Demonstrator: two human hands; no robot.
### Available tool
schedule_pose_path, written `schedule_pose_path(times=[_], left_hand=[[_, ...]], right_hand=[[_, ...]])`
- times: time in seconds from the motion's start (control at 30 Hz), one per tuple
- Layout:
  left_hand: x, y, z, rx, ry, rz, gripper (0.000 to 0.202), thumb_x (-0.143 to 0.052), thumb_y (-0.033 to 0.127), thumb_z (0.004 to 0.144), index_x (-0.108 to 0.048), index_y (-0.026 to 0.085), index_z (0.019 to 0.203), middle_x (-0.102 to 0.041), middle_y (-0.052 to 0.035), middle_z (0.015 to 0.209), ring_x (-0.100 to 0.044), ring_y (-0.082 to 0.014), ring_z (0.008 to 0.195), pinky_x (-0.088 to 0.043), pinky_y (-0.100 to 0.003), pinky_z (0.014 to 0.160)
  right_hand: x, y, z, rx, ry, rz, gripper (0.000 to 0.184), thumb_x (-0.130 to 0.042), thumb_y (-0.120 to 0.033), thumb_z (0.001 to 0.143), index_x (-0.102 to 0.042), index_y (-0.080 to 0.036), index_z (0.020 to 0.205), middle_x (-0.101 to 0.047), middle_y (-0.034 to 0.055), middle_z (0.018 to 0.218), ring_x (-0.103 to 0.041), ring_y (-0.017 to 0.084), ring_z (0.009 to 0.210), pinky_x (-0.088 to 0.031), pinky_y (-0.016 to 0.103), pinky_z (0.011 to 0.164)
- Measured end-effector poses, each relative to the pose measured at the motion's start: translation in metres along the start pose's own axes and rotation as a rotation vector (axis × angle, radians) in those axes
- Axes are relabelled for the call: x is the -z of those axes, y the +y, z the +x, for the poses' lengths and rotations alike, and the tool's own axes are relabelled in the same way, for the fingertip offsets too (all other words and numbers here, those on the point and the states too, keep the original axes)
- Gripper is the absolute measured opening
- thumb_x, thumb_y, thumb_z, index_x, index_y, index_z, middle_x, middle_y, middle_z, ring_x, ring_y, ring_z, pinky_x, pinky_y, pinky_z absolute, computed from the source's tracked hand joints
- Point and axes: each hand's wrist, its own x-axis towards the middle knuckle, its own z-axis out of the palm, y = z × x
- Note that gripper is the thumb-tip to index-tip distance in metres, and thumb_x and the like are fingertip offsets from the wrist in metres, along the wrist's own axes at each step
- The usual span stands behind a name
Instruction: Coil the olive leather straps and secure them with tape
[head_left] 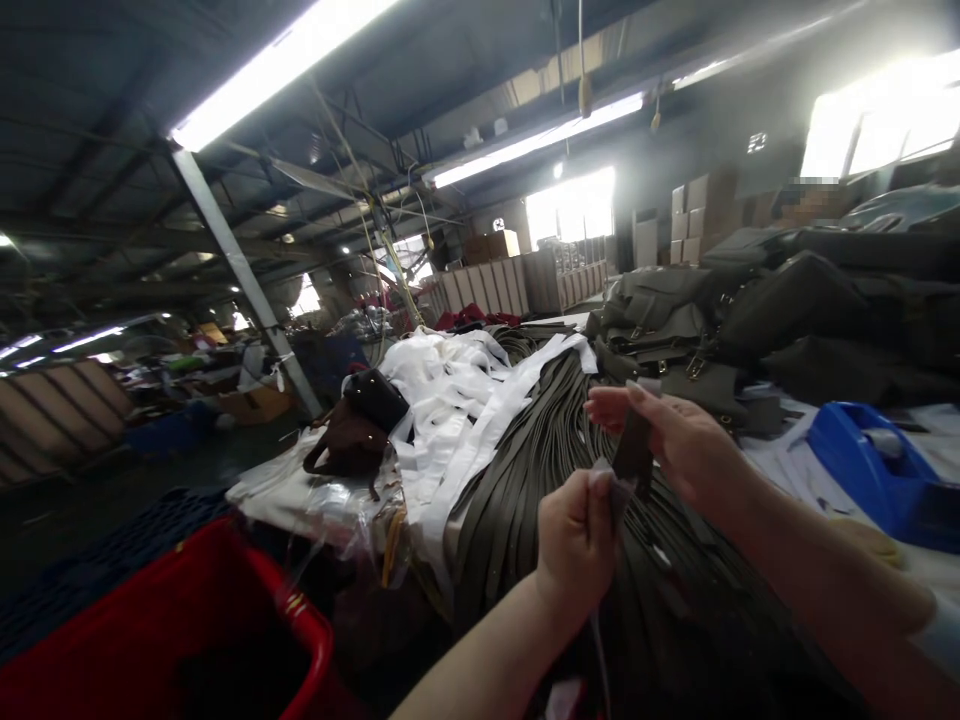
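Note:
My left hand [576, 545] is closed, pinching a crumpled piece of clear plastic film [621, 488] between thumb and fingers. Just above and to the right, my right hand [694, 445] holds a short flat length of dark strap [634, 450] between its thumb and fingers. The film and the strap meet between my hands; whether they are joined, I cannot tell. Beneath both hands lies a large bundle of long dark grey-green straps [517, 480], fanned over the table edge. White strips [480, 430] are heaped beside it on the left.
A blue tape dispenser [885, 470] stands on the right of the table. Dark bags [697, 320] with metal fittings are piled behind it. At the left lie a brown and black bag [356, 430] and, lower, a red bin [300, 610]. A person is partly visible at the far right.

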Motion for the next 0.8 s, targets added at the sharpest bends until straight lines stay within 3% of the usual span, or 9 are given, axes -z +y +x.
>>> schedule_pose_path(times=[0.07,0.13,0.23,0.4,0.63,0.8], left_hand=[[-0.001,0.011,0.021,-0.029,0.013,-0.015,0.047,-0.036,0.053,0.102,-0.046,0.020,0.069,-0.050,0.0037,0.051,-0.046,-0.0086,0.045,-0.033,-0.021,0.046],[-0.001,0.019,0.036,-0.064,0.050,-0.033,0.047,-0.035,0.054,0.102,-0.048,0.020,0.071,-0.049,0.0040,0.050,-0.046,-0.0090,0.046,-0.034,-0.021,0.047],[-0.003,0.022,0.044,-0.108,0.085,-0.036,0.050,-0.033,0.056,0.101,-0.048,0.020,0.070,-0.048,0.0039,0.050,-0.045,-0.0091,0.046,-0.033,-0.021,0.047],[-0.010,0.021,0.040,-0.014,-0.010,-0.080,0.050,-0.034,0.059,0.100,-0.043,0.021,0.068,-0.046,0.0057,0.048,-0.043,-0.0080,0.038,-0.030,-0.021,0.041],[-0.007,0.031,0.051,-0.126,0.120,-0.046,0.049,-0.032,0.053,0.102,-0.048,0.020,0.069,-0.046,0.0042,0.049,-0.043,-0.0096,0.044,-0.033,-0.023,0.046],[-0.017,0.008,0.029,-0.035,0.016,-0.050,0.044,-0.037,0.052,0.101,-0.046,0.021,0.071,-0.051,0.0033,0.053,-0.047,-0.0100,0.045,-0.033,-0.022,0.046]], right_hand=[[-0.003,-0.013,0.011,0.036,-0.002,-0.027,0.051,-0.068,-0.067,0.079,-0.081,-0.019,0.091,-0.079,0.0072,0.091,-0.072,0.025,0.091,-0.054,0.037,0.089],[-0.008,-0.016,0.011,0.016,-0.107,-0.092,0.055,-0.067,-0.070,0.077,-0.081,-0.017,0.090,-0.079,0.0066,0.081,-0.071,0.023,0.076,-0.056,0.034,0.072],[-0.010,-0.018,0.011,-0.026,-0.176,-0.103,0.056,-0.070,-0.069,0.074,-0.080,-0.018,0.095,-0.077,0.0047,0.072,-0.068,0.021,0.062,-0.053,0.031,0.057],[0.002,-0.038,0.032,0.030,0.079,0.051,0.052,-0.079,-0.067,0.065,-0.079,-0.020,0.086,-0.080,0.0084,0.083,-0.073,0.024,0.081,-0.057,0.033,0.077],[-0.011,-0.016,0.014,0.007,-0.185,-0.150,0.062,-0.065,-0.076,0.074,-0.081,-0.018,0.088,-0.076,0.0071,0.066,-0.071,0.025,0.065,-0.059,0.038,0.068],[0.000,-0.034,0.033,0.008,-0.014,-0.045,0.056,-0.078,-0.070,0.065,-0.079,-0.018,0.086,-0.080,0.0108,0.085,-0.074,0.027,0.085,-0.057,0.038,0.083]])
